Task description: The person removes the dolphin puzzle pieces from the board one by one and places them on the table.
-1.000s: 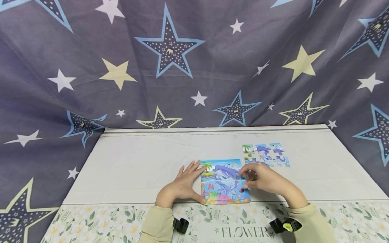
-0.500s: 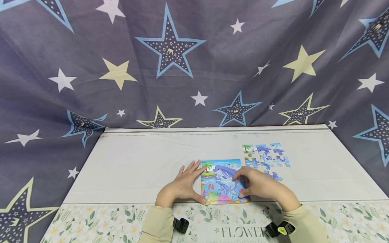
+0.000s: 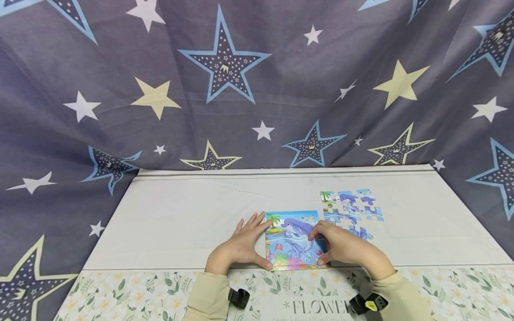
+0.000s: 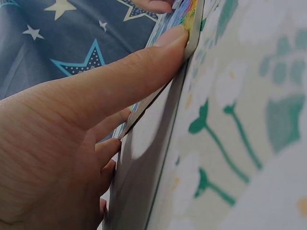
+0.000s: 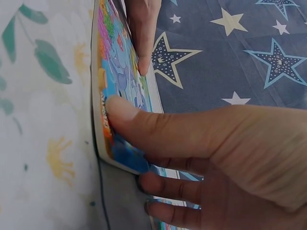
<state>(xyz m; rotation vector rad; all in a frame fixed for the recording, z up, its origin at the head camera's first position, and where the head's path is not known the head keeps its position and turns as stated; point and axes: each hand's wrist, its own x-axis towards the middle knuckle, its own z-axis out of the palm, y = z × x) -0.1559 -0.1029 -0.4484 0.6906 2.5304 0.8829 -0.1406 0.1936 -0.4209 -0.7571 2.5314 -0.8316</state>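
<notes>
A flat dolphin jigsaw puzzle (image 3: 291, 249) lies on the white part of the table, near the floral strip. My left hand (image 3: 242, 243) spans its left side, fingers spread. The left thumb (image 4: 165, 55) rests on the near left corner, the forefinger near the palm tree picture. Over the right side bends my right hand (image 3: 341, 243), its fingers curled. In the right wrist view the right thumb (image 5: 127, 115) presses a puzzle piece (image 5: 106, 127) at the near right corner, one edge looking slightly raised. The hand hides most of this piece.
Several loose puzzle pieces (image 3: 347, 198) lie in rows behind and right of the right hand, some partly covered by it. A floral cloth (image 3: 152, 294) runs along the front. A dark star-printed curtain (image 3: 257, 89) hangs behind the table.
My right hand has moved slightly left and toward me, onto the puzzle's near right corner, uncovering more loose pieces. My left hand has stayed in place.
</notes>
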